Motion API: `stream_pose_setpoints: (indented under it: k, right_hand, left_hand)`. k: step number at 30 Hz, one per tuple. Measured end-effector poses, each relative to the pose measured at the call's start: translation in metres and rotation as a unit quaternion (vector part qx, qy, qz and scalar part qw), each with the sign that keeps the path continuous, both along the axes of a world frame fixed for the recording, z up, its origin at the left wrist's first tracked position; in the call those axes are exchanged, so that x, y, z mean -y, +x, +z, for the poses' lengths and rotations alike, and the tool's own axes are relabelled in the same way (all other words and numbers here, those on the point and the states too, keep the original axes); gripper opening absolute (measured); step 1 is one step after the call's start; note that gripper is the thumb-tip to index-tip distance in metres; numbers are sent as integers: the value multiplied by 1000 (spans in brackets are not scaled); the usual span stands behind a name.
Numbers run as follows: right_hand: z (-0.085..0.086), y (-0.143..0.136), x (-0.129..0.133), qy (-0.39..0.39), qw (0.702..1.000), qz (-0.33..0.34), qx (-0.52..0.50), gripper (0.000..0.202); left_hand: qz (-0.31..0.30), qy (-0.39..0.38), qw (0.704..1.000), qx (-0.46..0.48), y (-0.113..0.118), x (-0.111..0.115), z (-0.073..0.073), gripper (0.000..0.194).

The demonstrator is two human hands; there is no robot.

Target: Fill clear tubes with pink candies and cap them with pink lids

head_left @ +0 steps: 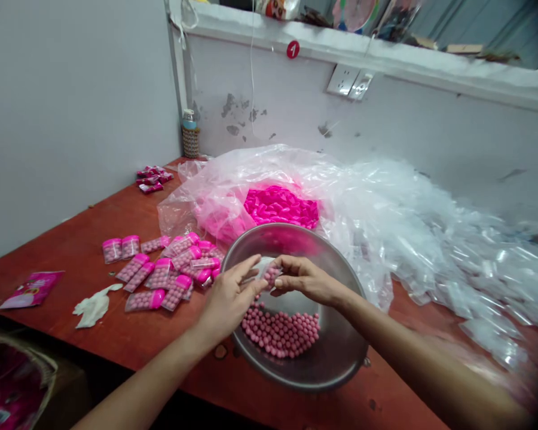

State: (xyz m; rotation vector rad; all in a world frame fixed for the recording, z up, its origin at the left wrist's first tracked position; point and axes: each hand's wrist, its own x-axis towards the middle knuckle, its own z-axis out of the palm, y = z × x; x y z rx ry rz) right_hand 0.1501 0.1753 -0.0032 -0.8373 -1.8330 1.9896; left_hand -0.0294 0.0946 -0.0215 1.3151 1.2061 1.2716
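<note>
Over the steel bowl, my left hand holds a small clear plastic container between thumb and fingers. My right hand meets it from the right, its thumb and fingertips closed around several pink balls at the container. Whether those balls are inside it or in my fingers is partly hidden. A heap of loose pink balls lies in the near part of the bowl. To the left, filled clear containers with pink caps lie in a loose pile on the red table.
Behind the bowl, an open plastic bag holds bright pink caps. Many clear empty containers spread at the right. A pink packet and a crumpled white glove-like piece lie left. A box stands below the table edge.
</note>
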Motion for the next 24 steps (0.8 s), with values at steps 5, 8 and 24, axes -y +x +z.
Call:
stream_pose_setpoints:
  k: [5, 8, 24]
  right_hand:
    - [7, 20, 17, 57, 995, -85, 24, 26]
    - [10, 33, 23, 111, 987, -112, 7, 28]
    - [-72, -18, -3, 380, 883, 97, 257, 11]
  left_hand:
    - [-89, -43, 991, 87, 22, -7, 4, 28]
    - [-113, -105, 972, 179, 30, -10, 0, 32]
    - [-26, -87, 968, 234, 24, -7, -8, 34]
